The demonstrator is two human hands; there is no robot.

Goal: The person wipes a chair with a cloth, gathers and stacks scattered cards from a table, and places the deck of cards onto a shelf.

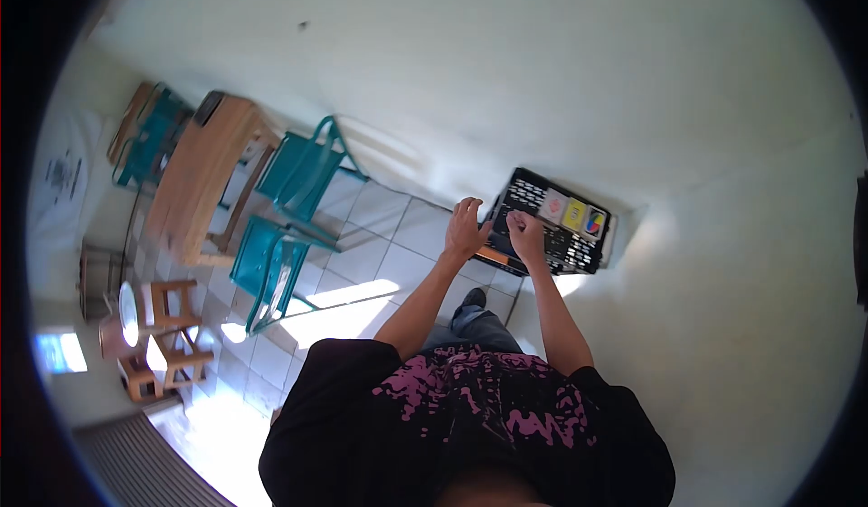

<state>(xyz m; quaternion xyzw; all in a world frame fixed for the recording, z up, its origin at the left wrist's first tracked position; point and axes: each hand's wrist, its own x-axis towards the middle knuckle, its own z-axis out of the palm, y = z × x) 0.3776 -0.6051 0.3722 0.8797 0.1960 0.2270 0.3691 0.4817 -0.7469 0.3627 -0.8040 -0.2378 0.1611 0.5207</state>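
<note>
My left hand (465, 230) is raised at the left edge of a black slotted crate (532, 182), fingers apart, with nothing visible in it. My right hand (526, 236) is over the crate, its fingers curled together; whatever they may hold is too small to make out. Three flat, card-like pieces lie in a row on top of the crate: a pinkish one (552, 206), a yellow one (573, 214) and a multicoloured one (594, 222). An orange strip (494, 256) shows along the crate's near side, partly hidden by my hands.
The crate stands against a pale wall (542, 73). To the left are teal metal chairs (294, 173), a wooden table (203, 173) with a dark object (209, 107) on it, and wooden stools (176, 353). My shoe (472, 299) is on the tiled floor (375, 267).
</note>
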